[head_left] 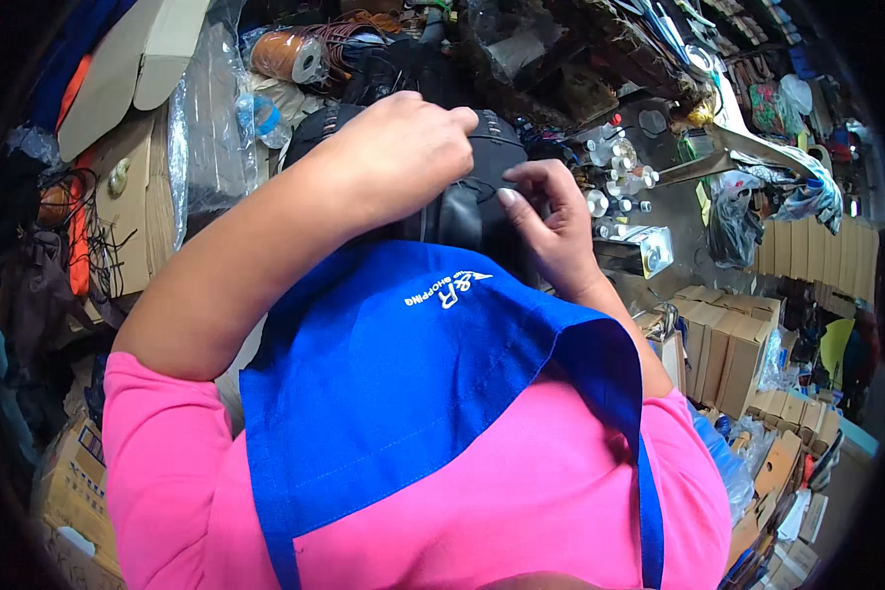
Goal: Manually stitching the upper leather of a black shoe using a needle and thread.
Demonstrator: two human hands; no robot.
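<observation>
Black material, matt in places and glossy in others, makes up what I take to be a bag (pixel 501 157); from my remote seat I see it just beyond the blue apron (pixel 403 374), partly under the left hand (pixel 403 147). That hand is curled over its upper part, but the fingertips are hidden, so I cannot tell whether they pinch anything. The right hand (pixel 551 221) is half spread beside it, thumb and forefinger parted, with a thin dark cord (pixel 484 189) near the thumb.

I judge the bag to be light and fairly soft, stiffer along its stitched upper edge, and unlikely to break. The glossy panel (pixel 459 216) might slide under bare fingers, so I would steady the bag by that firmer edge and take the cord between thumb and forefinger, gently, since something so thin could slip or snag.
</observation>
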